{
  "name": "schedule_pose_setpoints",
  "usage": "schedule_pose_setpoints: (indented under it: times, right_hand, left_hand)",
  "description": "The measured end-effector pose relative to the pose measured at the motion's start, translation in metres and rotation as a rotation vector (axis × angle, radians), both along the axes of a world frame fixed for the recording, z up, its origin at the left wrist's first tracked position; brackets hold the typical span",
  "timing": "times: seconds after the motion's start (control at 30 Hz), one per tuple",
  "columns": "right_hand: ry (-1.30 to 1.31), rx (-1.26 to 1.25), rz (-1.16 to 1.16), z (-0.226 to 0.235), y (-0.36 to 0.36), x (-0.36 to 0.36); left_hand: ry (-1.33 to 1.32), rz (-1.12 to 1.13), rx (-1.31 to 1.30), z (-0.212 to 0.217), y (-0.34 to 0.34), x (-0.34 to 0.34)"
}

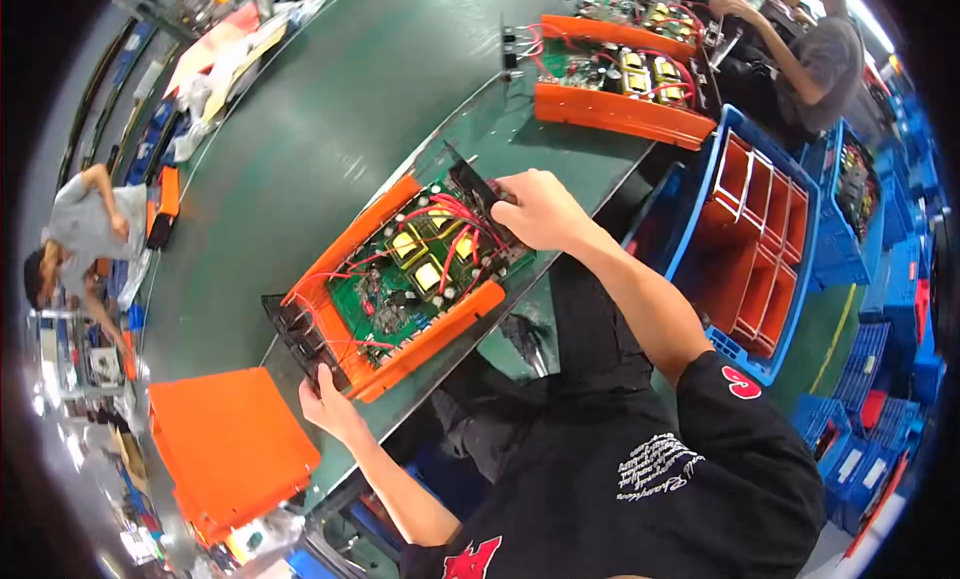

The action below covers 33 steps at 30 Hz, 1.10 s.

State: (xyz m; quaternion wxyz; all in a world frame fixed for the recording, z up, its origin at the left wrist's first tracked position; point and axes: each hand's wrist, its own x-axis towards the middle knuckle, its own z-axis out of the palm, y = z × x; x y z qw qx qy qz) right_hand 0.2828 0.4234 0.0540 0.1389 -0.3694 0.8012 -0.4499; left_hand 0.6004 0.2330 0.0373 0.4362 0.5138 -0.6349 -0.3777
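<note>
The near chassis (pixel 430 342) is orange with black end plates (pixel 300 341), a green circuit board (pixel 347 301), yellow transformers (pixel 427 277) and red wires (pixel 460 211). The bench (pixel 320 169) is green, the right crate (pixel 738 353) blue, the person's shirt (pixel 560 499) black with white script (pixel 655 466).

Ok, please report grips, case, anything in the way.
Left grip on left panel; right grip on right panel. Case open, board exposed. Orange stack nearby, apparently not blocking.

Left fingers (pixel 326 382) on black panel (pixel 296 333), right fingers (pixel 513 187) on opposite panel (pixel 474 185), orange casing (pixel 440 332) between, circuit board (pixel 388 297) inside
</note>
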Motion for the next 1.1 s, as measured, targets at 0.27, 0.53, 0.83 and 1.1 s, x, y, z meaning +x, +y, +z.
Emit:
schedule_pose_setpoints:
  times: [0.27, 0.53, 0.83, 1.1]
  right_hand:
    - [0.035, 0.032, -0.217, 0.001, 0.074, -0.038]
    - [-0.149, -0.027, -0.335, 0.001, 0.105, -0.001]
    - [-0.288, -0.117, -0.315, 0.006, 0.105, 0.015]
    - [-0.388, -0.239, -0.117, -0.013, 0.112, -0.002]
  left_hand:
    - [-0.148, -0.183, -0.091, -0.007, 0.011, -0.084]
    - [-0.062, -0.113, -0.092, -0.019, 0.020, -0.111]
    - [-0.143, -0.069, -0.199, -0.029, 0.040, -0.108]
    - [-0.216, -0.127, -0.216, -0.025, 0.087, -0.125]
